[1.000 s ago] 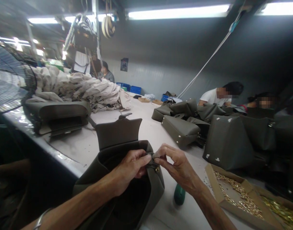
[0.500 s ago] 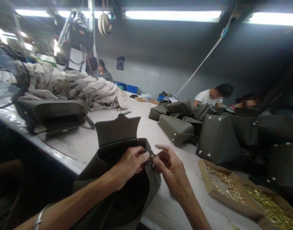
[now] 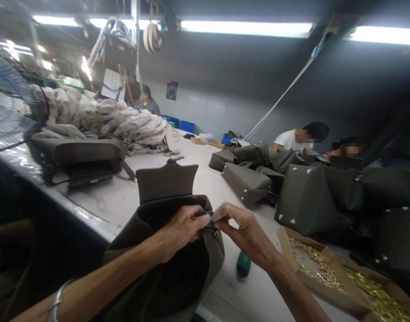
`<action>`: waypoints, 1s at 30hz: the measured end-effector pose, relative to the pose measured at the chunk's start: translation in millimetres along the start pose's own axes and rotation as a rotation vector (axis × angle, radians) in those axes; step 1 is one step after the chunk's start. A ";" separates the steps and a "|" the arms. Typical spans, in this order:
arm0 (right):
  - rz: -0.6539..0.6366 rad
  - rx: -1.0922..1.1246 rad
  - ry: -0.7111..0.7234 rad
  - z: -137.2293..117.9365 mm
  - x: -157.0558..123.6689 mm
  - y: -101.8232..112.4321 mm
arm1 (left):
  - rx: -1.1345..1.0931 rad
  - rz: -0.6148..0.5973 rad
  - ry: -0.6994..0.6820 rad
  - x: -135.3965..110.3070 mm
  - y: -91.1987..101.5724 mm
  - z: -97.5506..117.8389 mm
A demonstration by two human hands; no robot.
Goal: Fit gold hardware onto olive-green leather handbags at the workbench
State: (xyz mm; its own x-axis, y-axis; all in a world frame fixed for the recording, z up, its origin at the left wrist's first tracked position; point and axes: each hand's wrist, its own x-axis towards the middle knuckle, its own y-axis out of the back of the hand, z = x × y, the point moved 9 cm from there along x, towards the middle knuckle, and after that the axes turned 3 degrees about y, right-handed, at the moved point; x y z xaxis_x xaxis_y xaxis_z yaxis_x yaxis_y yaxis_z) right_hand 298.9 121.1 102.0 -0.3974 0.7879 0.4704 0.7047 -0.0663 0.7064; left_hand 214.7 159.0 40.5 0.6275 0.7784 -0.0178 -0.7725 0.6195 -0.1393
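A dark olive handbag (image 3: 214, 259) stands open before me, its flap (image 3: 167, 183) raised at the far side. My left hand (image 3: 188, 223) reaches across the opening and pinches the bag's right upper edge between thumb and fingers. Close beside it, my right hand (image 3: 241, 228) has thumb and fingertips pressed together at the same edge; whatever lies between them is too small to make out. A small gold metal fitting (image 3: 216, 233) shows on the edge just below the fingertips. On the table under my right forearm lies a green tool handle (image 3: 243, 264).
Cardboard trays of small gold hardware (image 3: 312, 281) sit at the right. Several olive bags (image 3: 305, 201) are heaped behind them. Another bag (image 3: 80, 154) lies left, before piled pale cloth (image 3: 137, 125). A fan (image 3: 13, 103) stands far left. Co-workers sit beyond the table.
My right hand has risen slightly and closed its raised fingers into a pinch, uncovering the gold fitting and the green handle. My left hand keeps its hold.
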 end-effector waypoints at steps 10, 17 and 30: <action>0.124 0.112 -0.084 20.0 1.1 -1.0 | -0.016 -0.020 0.009 5.8 6.0 -10.3; 0.613 0.008 -0.356 23.9 -32.3 -10.2 | -0.056 0.037 0.023 -0.8 5.3 -13.5; 0.030 -0.450 -0.088 4.1 -19.4 -1.6 | 0.035 0.034 -0.006 -3.5 0.9 -5.6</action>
State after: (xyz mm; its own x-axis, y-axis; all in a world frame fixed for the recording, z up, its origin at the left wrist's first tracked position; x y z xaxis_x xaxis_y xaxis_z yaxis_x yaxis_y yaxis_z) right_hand 307.9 108.5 89.6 -0.3153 0.8292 0.4616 0.3824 -0.3341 0.8615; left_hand 212.3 156.2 34.9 0.5999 0.7999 -0.0162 -0.7966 0.5954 -0.1043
